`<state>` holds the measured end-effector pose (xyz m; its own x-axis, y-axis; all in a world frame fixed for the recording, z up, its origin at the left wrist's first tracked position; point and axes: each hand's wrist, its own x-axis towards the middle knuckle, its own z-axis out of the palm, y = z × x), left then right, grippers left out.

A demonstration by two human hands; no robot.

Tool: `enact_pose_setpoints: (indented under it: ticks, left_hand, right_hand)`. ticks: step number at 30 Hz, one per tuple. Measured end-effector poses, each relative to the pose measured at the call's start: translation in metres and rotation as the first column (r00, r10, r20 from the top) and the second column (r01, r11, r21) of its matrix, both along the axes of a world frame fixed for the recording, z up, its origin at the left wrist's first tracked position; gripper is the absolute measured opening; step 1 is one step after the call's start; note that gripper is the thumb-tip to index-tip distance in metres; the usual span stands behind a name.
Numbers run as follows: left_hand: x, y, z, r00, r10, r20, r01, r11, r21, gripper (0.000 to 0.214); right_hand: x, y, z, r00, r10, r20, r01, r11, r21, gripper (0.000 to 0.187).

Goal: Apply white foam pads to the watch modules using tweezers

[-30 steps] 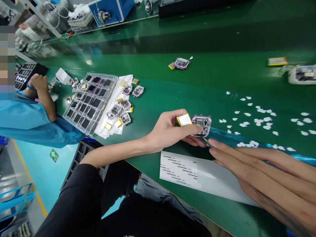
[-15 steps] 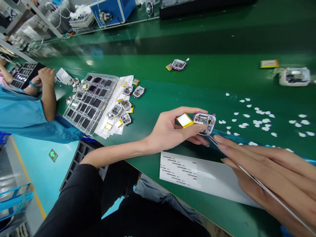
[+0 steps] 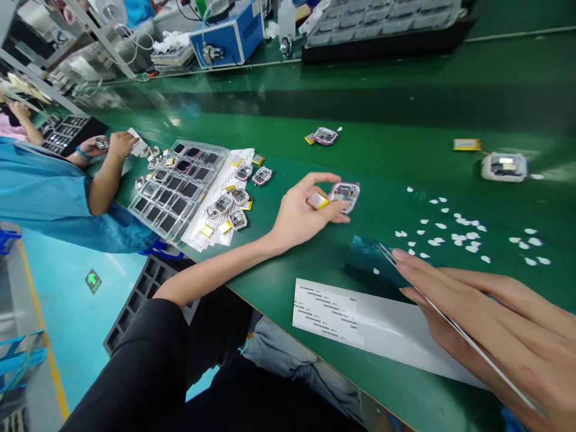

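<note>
Between the thumb and fingers of my left hand (image 3: 302, 215) is an opened smartwatch case (image 3: 345, 195) with its circuitry showing. A yellow-edged battery (image 3: 317, 200) hangs from it against my palm. My right hand (image 3: 486, 324) is closed around metal tweezers (image 3: 459, 331), whose tips point toward a strip of blue film (image 3: 366, 255) on the table. One small white sticker lies on that film. Below it is a white backing sheet with printed labels (image 3: 326, 309). Many small white stickers (image 3: 459, 239) are scattered to the right of the film.
Several watch cases with batteries (image 3: 238, 218) lie on paper beside a clear compartment tray (image 3: 198, 198). Farther back are a pink-rimmed case (image 3: 326, 136) and a white case (image 3: 504, 167). A co-worker in a blue sleeve (image 3: 54, 186) sits at the left. A blue box (image 3: 234, 36) stands behind.
My left hand has carried the watch case up and left, away from the tweezers. The tweezers now point at the blue film. The co-worker's hands have moved apart, showing a watch case.
</note>
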<state>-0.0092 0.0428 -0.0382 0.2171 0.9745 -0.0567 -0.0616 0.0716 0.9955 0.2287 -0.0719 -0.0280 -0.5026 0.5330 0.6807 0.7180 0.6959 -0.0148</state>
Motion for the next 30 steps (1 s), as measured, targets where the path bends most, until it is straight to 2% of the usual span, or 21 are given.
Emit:
enact_pose_setpoints:
  ticks: [2, 4, 6, 8, 9, 11, 13, 15, 20, 22, 24, 27, 30]
  left_hand:
    - [-0.006, 0.021, -0.010, 0.988, 0.132, -0.073, -0.129, 0.990, 0.054, 0.037]
    - [-0.013, 0.037, -0.018, 0.967, 0.229, -0.111, -0.226, 0.973, 0.034, 0.039]
    - [-0.018, 0.044, -0.021, 0.947, 0.283, -0.150, -0.277, 0.959, 0.061, 0.048]
    - [-0.020, 0.042, -0.020, 0.910, 0.312, -0.274, -0.259, 0.942, 0.212, 0.052]
    - [-0.020, 0.039, -0.019, 0.862, 0.317, -0.395, -0.195, 0.927, 0.320, 0.050]
    - [-0.018, 0.035, -0.017, 0.679, 0.322, -0.659, 0.025, 0.888, 0.460, 0.046]
    - [-0.015, 0.037, -0.015, 0.488, 0.318, -0.813, 0.190, 0.870, 0.455, 0.042]
    - [-0.013, 0.046, -0.014, 0.399, 0.319, -0.860, 0.208, 0.882, 0.424, 0.042]
    - [-0.015, 0.086, -0.011, 0.263, 0.391, -0.882, 0.070, 0.904, 0.422, 0.052]
    - [-0.015, 0.101, -0.009, 0.237, 0.416, -0.878, 0.055, 0.897, 0.439, 0.056]
    - [-0.013, 0.116, -0.008, 0.241, 0.420, -0.875, 0.091, 0.888, 0.451, 0.059]
    - [-0.009, 0.136, -0.007, 0.277, 0.374, -0.885, 0.155, 0.892, 0.425, 0.055]
    - [-0.008, 0.147, -0.008, 0.323, 0.345, -0.882, 0.139, 0.904, 0.404, 0.044]
  right_hand:
    - [-0.001, 0.000, 0.002, 1.000, 0.028, 0.011, -0.029, 0.999, 0.024, 0.052]
    - [-0.004, 0.000, 0.006, 0.998, 0.052, 0.018, -0.053, 0.998, 0.040, 0.053]
    - [-0.008, 0.001, 0.011, 0.997, 0.070, 0.021, -0.071, 0.995, 0.071, 0.056]
    - [-0.013, 0.002, 0.017, 0.995, 0.086, 0.043, -0.089, 0.992, 0.093, 0.067]
    - [-0.016, 0.003, 0.021, 0.995, 0.088, 0.047, -0.092, 0.989, 0.113, 0.073]
    - [-0.020, 0.004, 0.027, 0.995, 0.086, 0.056, -0.093, 0.984, 0.150, 0.082]
    - [-0.022, 0.005, 0.031, 0.995, 0.083, 0.054, -0.092, 0.978, 0.186, 0.084]
    - [-0.023, 0.005, 0.032, 0.995, 0.079, 0.062, -0.090, 0.976, 0.200, 0.083]
    - [-0.022, 0.004, 0.030, 0.995, 0.089, 0.054, -0.099, 0.971, 0.218, 0.082]
    - [-0.022, 0.003, 0.029, 0.993, 0.101, 0.061, -0.112, 0.971, 0.209, 0.079]
    - [-0.022, 0.003, 0.028, 0.991, 0.114, 0.067, -0.125, 0.972, 0.197, 0.078]
    - [-0.023, 0.002, 0.028, 0.991, 0.117, 0.061, -0.127, 0.975, 0.182, 0.081]
    - [-0.023, 0.002, 0.029, 0.993, 0.109, 0.054, -0.117, 0.977, 0.178, 0.085]
